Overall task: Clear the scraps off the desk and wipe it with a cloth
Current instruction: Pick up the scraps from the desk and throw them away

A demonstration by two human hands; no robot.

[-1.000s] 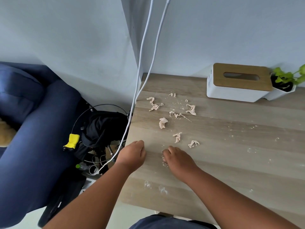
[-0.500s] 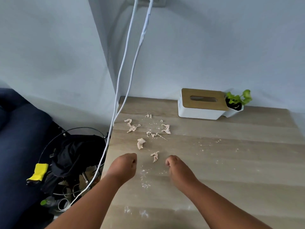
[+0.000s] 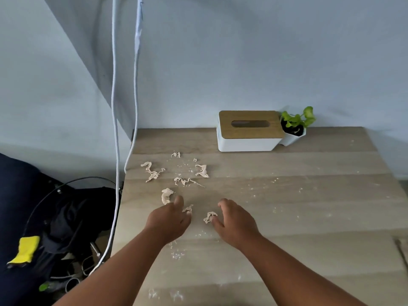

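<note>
Two bare hands reach over a pale wooden desk (image 3: 287,217) strewn with beige scraps and fine crumbs. A second ago both were curled into loose fists nearer the front edge; now they have moved forward and uncurled. The left hand (image 3: 167,219) spreads its fingers at a small scrap (image 3: 187,209), fingertips touching it, another curled scrap (image 3: 166,195) just beside its index finger. The right hand (image 3: 234,219) touches a crumpled scrap (image 3: 208,216) with its thumb, fingers arched and apart; neither hand has pinched anything yet. Further scraps (image 3: 152,171) lie toward the back left, short of a white tissue box (image 3: 247,138) and a small potted plant (image 3: 295,127). Picking up appears only to be starting; the wiping lies ahead, and no cloth is visible on the desk.
</note>
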